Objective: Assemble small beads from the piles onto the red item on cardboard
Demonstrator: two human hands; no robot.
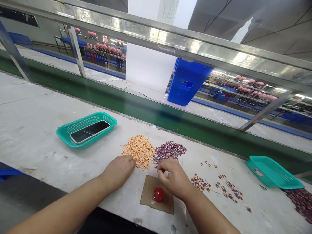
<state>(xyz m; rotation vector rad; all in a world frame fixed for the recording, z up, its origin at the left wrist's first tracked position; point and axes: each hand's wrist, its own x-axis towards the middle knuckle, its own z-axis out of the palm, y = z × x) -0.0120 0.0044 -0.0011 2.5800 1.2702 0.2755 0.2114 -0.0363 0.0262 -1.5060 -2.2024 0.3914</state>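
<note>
Two loose heaps sit right ahead of you on the scuffed white workbench: the orange pieces on your left and the maroon-and-cream pieces just beside them on your right, their edges almost meeting. Your left hand lies palm down at the near edge of the orange pieces, its fingers curled in and touching them; you can't tell from this view whether they are pinching anything. Your right hand is over a piece of brown cardboard, with its fingertips bunched together just below the maroon-and-cream pieces. Whatever might sit between them is hidden, so that grip can't be told either. A round red cap rests on the cardboard just under that hand. Farther right, small scattered clusters of mixed pieces lie on the bench, near a teal plastic tray, and a dark heap runs off the frame edge. On your left, a teal mesh basket holds a smartphone. Beyond the bench run a green conveyor belt and a steel rail, with a blue plastic crate past them
</note>
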